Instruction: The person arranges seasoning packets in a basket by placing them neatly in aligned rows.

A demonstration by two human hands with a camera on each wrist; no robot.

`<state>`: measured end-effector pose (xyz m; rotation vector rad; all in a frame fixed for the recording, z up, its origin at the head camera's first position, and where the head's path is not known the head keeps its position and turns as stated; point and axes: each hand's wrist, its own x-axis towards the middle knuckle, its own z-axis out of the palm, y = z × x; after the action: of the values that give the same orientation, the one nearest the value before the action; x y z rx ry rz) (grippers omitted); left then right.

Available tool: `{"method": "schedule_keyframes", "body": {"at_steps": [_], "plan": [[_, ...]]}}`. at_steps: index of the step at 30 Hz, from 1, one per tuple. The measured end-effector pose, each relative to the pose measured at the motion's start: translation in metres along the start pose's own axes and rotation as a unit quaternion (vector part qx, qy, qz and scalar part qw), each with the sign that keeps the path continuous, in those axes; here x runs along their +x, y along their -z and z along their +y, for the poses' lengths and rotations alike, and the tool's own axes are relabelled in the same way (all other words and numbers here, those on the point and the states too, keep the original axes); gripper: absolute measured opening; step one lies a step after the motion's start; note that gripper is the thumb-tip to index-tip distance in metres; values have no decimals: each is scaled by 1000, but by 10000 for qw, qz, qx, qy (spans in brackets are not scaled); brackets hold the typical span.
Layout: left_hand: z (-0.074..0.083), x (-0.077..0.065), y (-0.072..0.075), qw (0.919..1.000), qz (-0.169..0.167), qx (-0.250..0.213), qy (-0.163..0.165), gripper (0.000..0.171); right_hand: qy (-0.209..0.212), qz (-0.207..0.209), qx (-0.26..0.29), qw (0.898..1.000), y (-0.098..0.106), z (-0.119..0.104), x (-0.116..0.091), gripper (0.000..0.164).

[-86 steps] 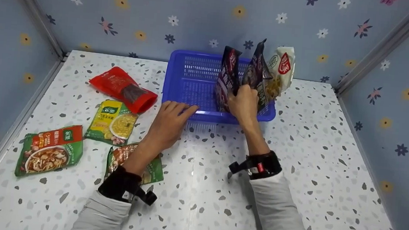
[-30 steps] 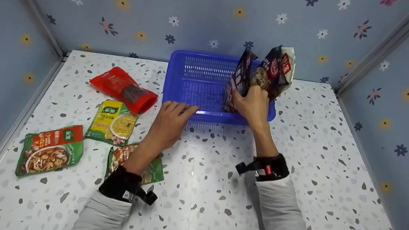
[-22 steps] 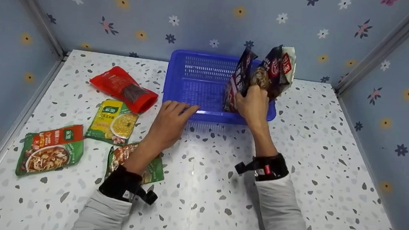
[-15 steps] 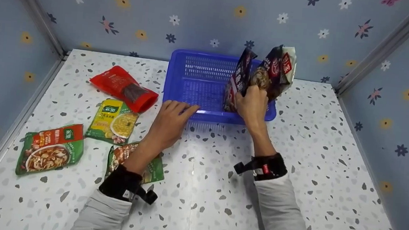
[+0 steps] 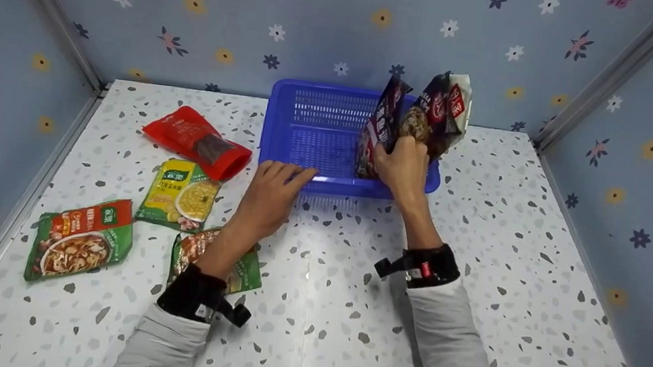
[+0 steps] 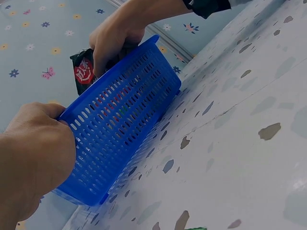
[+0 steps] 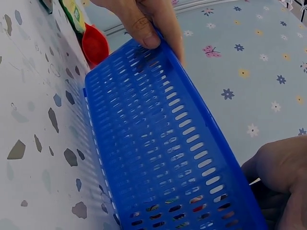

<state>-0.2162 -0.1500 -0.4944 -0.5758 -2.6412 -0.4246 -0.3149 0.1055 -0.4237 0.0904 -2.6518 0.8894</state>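
Observation:
My left hand (image 5: 269, 199) grips the near-left rim of the blue perforated plastic basket (image 5: 275, 126); its thumb (image 7: 148, 40) lies outside the rim in the right wrist view. My right hand (image 5: 403, 169) is inside the basket's right end, its fingers curled between upright food packets and mostly hidden. It seems to pinch the near edge of the left dark food packet (image 5: 388, 115). Right of it, another dark packet (image 5: 435, 107) leans against a white packet (image 5: 460, 109) at the basket's right end. The left wrist view shows a dark packet (image 6: 84, 72) beside the right hand's fingers.
On the speckled table (image 5: 316, 301), left of the basket, lie a red pouch (image 5: 197, 142), a yellow-green soup packet (image 5: 181, 194) and a red-green soup packet (image 5: 82, 239). Another green packet (image 5: 245, 271) lies partly under the left forearm. A flowered wall (image 5: 315, 40) stands behind the basket.
Since the earliest frame, my right hand has moved slightly right, and the dark packets have shifted right toward the white one. In the last second almost nothing has moved; my left hand has stayed put.

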Motion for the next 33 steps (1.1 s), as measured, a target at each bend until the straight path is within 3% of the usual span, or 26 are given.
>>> {"method": "schedule_keyframes", "body": {"at_steps": [21,28,33], "plan": [[0,0,1,10000,-68,4,-9,52,-64,-29,-344,9994,22,-4,-5,40],[0,0,1,10000,34,-40,-12,53,225,306,-240,9990,20,0,-6,48],[1,0,1,10000,0,-81,8,53,223,183,-295,9991,13,0,-7,47]]}}
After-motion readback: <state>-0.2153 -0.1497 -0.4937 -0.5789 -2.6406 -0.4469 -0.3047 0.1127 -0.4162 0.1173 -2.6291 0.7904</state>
